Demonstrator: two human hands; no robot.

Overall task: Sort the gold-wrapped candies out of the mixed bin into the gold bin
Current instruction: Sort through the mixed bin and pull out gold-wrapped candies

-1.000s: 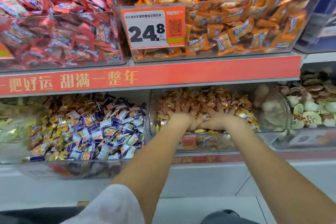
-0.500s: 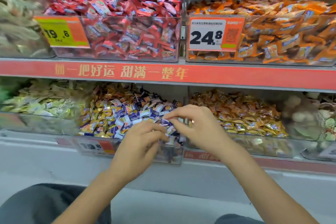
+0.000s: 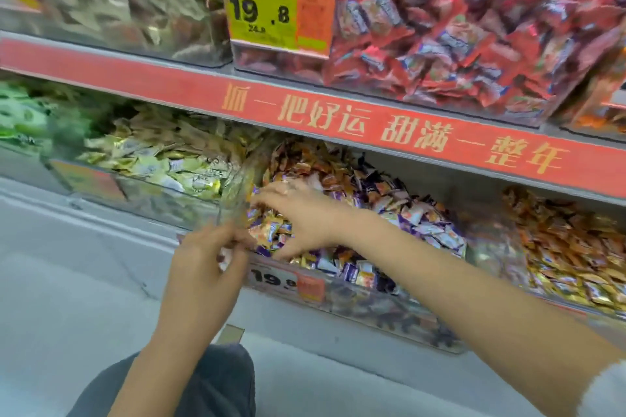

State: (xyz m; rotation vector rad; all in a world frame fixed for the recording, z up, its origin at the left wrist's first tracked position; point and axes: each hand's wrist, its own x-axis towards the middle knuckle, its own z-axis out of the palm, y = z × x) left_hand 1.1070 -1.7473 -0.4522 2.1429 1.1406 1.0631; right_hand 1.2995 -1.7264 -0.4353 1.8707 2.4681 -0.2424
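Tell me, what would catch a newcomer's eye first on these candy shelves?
Probably the red shelf strip with gold lettering running across the middle, and the big 19.8 price tag above it beside the bin of red-wrapped candies. Below, the right hand reaches into the mixed bin of purple and gold candies, the left hand at its front edge.

Open tops below, low shelf edge above

The mixed bin [image 3: 355, 284] is open on top, but the red shelf strip [image 3: 372, 125] hangs close over its back, leaving only a low gap; the right hand [image 3: 298, 217] fills the bin's left end, and the left hand [image 3: 203, 267] sits at its front left corner. A clear wall [image 3: 237, 193] parts it from the pale-candy bin [image 3: 162, 162]; the gold bin [image 3: 569, 247] lies open to the right
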